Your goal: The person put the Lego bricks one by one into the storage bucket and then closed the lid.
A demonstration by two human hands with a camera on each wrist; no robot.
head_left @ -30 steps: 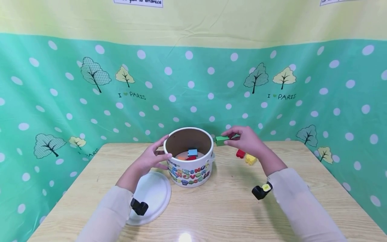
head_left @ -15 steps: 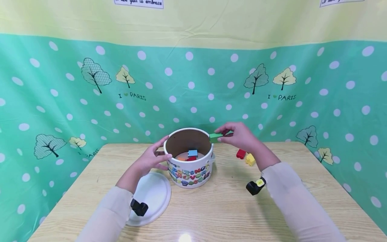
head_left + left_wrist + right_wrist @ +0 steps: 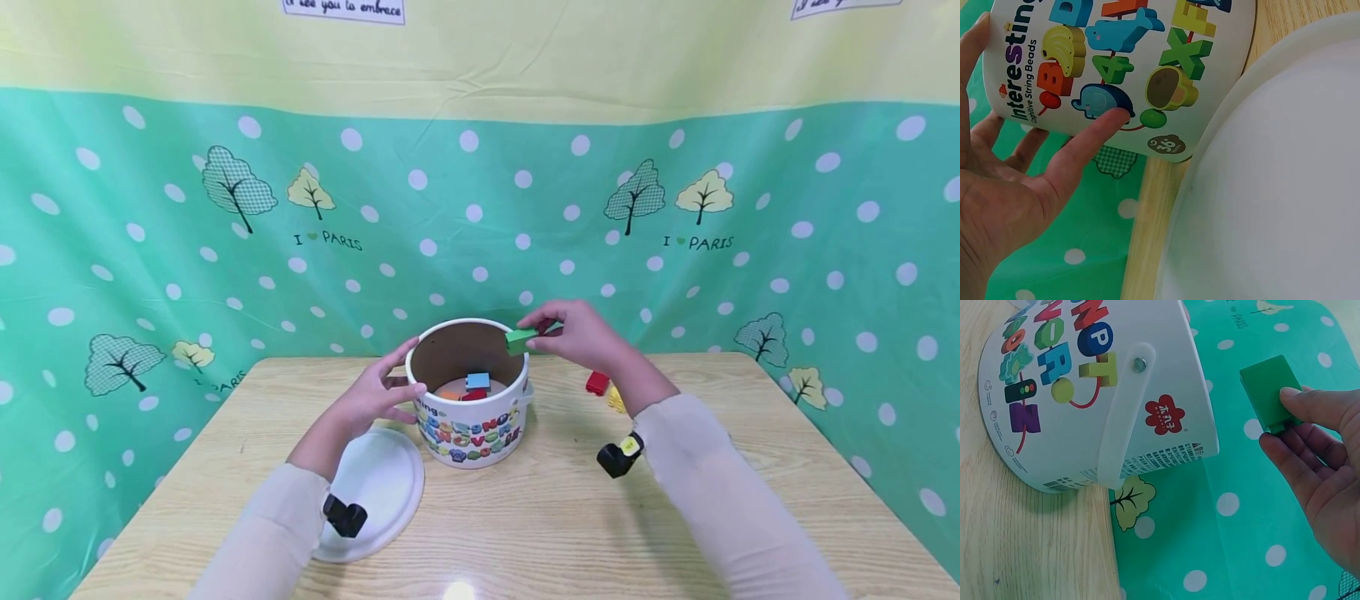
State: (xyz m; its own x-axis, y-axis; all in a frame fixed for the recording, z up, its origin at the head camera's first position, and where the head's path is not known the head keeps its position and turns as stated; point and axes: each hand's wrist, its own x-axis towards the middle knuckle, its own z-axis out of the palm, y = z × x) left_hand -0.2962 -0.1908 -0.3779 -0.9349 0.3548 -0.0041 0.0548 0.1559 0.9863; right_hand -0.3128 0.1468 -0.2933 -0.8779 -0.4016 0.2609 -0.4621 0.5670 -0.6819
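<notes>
A white bucket (image 3: 471,433) with printed coloured letters stands lidless at the table's middle. My left hand (image 3: 375,390) rests on its left side, thumb straight against the printed wall and the other fingers spread toward the rim and back. My right hand (image 3: 573,335) pinches a green toy block (image 3: 519,341) between thumb and fingertips, at the bucket's right rim. In the right wrist view the green block (image 3: 1270,392) is held up beside the bucket's outer wall. Inside the bucket lie a blue block (image 3: 477,381), a red block (image 3: 474,395) and an orange piece (image 3: 449,396).
A white round lid (image 3: 382,483) lies flat on the wooden table (image 3: 525,525), left of the bucket. Right of the bucket are a red block (image 3: 597,382) and a yellow block (image 3: 616,399), partly behind the right forearm. A green dotted cloth (image 3: 480,225) hangs behind.
My right hand has moved left with the green block, from beside the bucket to over its right rim. My left hand has stayed on the bucket.
</notes>
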